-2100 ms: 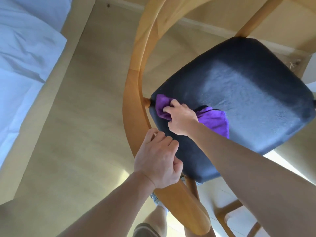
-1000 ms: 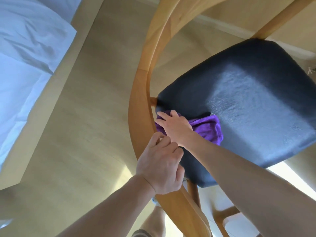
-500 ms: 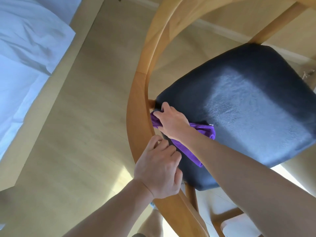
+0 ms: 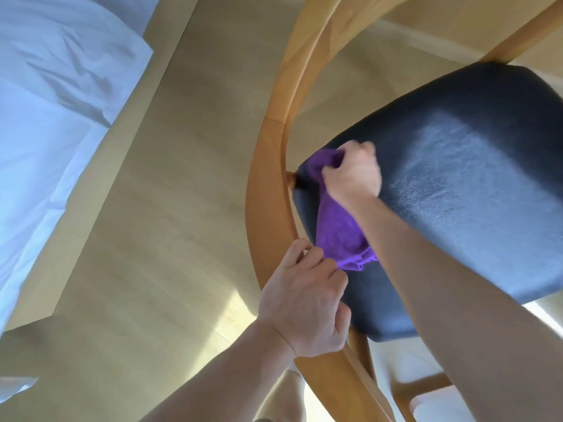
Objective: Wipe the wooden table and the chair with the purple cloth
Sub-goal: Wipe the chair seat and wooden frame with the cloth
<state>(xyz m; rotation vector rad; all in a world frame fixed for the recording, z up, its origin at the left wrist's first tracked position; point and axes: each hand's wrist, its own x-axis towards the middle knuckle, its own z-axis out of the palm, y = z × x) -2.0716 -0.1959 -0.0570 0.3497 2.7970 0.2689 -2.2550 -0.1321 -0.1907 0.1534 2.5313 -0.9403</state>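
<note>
R hand (image 4: 353, 175) grips purple cloth (image 4: 335, 226) on chair (image 4: 265, 193) seat, prob. bunched.

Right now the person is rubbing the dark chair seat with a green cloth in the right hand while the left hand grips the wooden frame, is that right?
Not quite: the cloth is purple, not green, as the head view shows. The rest holds: the right hand grips it against the dark chair seat, and the left hand grips the wooden frame.
</note>
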